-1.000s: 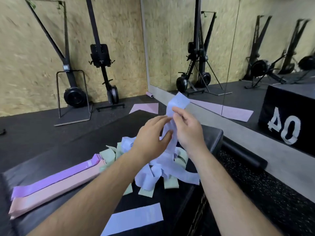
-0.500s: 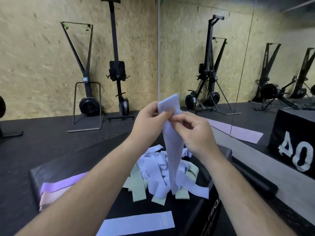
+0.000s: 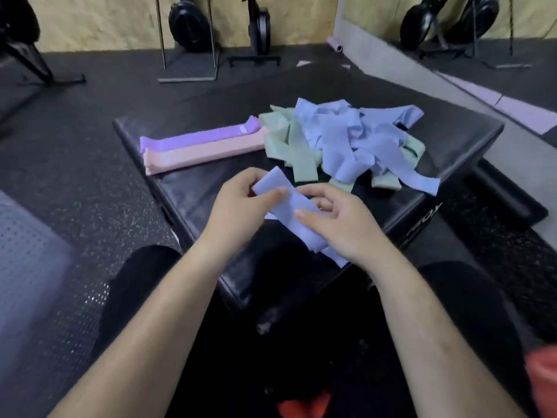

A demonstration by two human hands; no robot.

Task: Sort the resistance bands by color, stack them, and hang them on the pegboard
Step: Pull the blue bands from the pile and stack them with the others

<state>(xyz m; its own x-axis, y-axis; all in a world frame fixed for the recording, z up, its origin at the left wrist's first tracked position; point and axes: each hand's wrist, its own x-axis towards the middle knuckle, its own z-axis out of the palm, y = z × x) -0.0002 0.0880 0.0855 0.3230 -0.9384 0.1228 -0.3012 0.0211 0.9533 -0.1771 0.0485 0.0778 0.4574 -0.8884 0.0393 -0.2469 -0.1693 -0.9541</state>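
Black box (image 3: 196, 191) | left hand (image 3: 238, 206), right hand (image 3: 343, 227) grip blue band (image 3: 289, 206) | tail hidden

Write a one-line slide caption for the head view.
Left hand and right hand hold a blue band above a black box; tangled blue-green pile behind.

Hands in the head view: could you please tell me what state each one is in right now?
Left hand: grips the upper end of the light blue band.
Right hand: pinches the same band lower down.
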